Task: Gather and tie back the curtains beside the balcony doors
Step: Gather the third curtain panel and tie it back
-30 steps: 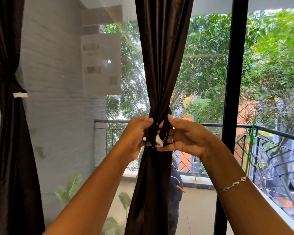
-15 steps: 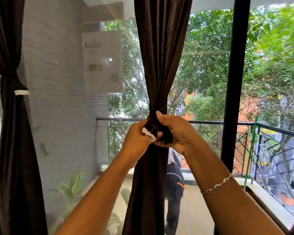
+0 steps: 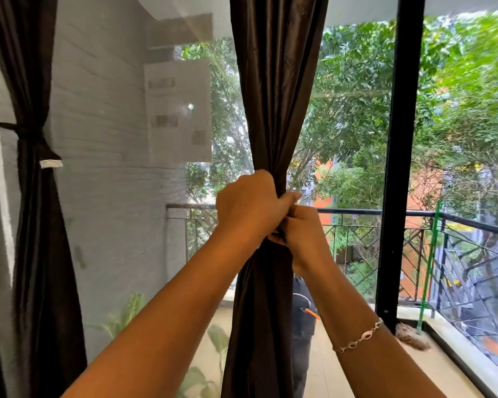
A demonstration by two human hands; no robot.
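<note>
Because the gathered folds would likely spread if released, the left hand (image 3: 249, 206) curls round the middle curtain (image 3: 273, 110) at its waist, left of the black door frame (image 3: 400, 168), while the right hand (image 3: 304, 239), just below, pinches the tie-back (image 3: 277, 234) (mostly hidden, so that is a guess).

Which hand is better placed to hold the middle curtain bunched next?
Probably left: the left hand grips round the gathered dark brown satin curtain; the right hand sits lower, at its edge.

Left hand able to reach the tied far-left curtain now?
Probably not yet: the left hand grips the middle curtain alongside the right hand. Nothing seems to block the way to the tied curtain once it lets go.
</note>
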